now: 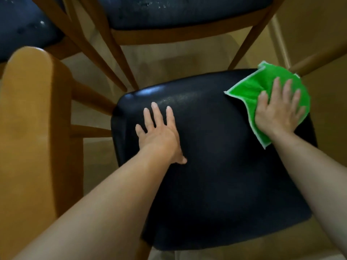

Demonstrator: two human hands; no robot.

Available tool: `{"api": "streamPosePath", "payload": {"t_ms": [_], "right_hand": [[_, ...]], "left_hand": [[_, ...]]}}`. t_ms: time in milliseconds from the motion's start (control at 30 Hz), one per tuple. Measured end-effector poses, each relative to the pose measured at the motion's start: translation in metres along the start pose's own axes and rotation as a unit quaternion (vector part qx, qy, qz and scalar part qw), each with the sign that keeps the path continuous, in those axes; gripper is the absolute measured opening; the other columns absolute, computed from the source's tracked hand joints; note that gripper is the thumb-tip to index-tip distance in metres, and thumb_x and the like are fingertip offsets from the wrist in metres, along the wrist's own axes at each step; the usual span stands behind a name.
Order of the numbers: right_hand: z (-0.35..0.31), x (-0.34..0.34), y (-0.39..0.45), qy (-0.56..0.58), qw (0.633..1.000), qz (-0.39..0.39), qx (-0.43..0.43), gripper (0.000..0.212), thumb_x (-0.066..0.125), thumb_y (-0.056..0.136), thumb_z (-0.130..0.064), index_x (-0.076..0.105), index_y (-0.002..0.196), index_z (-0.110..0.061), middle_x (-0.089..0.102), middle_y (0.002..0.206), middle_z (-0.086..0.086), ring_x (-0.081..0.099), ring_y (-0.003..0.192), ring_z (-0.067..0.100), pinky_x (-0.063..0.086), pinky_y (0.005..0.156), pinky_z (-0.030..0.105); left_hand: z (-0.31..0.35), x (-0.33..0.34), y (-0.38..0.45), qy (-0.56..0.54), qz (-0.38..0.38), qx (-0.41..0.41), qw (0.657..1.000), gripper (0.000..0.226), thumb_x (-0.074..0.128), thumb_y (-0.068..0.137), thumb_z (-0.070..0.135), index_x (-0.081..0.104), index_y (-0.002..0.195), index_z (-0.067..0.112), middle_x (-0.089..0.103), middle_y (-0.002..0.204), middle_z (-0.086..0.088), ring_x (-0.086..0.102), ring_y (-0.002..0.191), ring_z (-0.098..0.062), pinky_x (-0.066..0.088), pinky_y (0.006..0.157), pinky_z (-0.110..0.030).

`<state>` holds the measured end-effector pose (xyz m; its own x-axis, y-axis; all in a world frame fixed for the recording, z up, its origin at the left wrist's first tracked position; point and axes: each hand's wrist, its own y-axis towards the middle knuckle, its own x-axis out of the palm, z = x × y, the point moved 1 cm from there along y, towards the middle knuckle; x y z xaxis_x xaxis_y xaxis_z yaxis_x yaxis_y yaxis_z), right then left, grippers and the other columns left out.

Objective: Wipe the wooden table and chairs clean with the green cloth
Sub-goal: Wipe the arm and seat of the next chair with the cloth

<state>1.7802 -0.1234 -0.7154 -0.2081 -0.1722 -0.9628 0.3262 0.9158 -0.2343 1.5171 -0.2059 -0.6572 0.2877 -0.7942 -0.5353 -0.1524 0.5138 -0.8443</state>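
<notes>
Wiping hand: right hand [277, 113] lies flat on the green cloth [262, 94], fingers straight and slightly spread, pressing it onto the seat.
Bracing hand: left hand [159, 136] rests palm down on the black chair seat [216, 166], fingers straight and fanned wide, holding nothing.
Near seat: glossy black cushion fills the middle of the view, its front edge nearest the camera.
Chair back: broad wooden backrest [32, 128] stands at the left, joined to the seat side by wooden rails.
Cloth position: on the seat's far right corner, partly hanging past the right edge; part of it is hidden under the hand.
Cloth axis: long axis runs from near-right to far, one pale-edged corner pointing away toward the far right, another pointing left across the seat.
Writing: no brand or label can be read.
Count: two hands, one cloth, three dark seats in view.
Far chairs: second chair [178, 14] beyond the near seat, third seat [20, 29] at far left, both with wooden frames.
Floor: tan floor [178, 61] shows between the chair legs.
</notes>
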Motion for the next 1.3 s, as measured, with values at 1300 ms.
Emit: {"api": "streamPosePath", "payload": {"t_ms": [1300], "right_hand": [[0.074, 0.022, -0.179, -0.057, 0.991, -0.060, -0.108, 0.069, 0.038, 0.086, -0.059, 0.025, 0.149, -0.036, 0.017, 0.159, -0.001, 0.032, 0.140, 0.036, 0.023, 0.109, 0.061]], "left_hand": [[0.009, 0.012, 0.029, 0.114, -0.115, -0.151, 0.975, 0.183, 0.083, 0.009, 0.073, -0.068, 0.093, 0.015, -0.070, 0.109, -0.020, -0.066, 0.085, -0.042, -0.004, 0.106, -0.069]]}}
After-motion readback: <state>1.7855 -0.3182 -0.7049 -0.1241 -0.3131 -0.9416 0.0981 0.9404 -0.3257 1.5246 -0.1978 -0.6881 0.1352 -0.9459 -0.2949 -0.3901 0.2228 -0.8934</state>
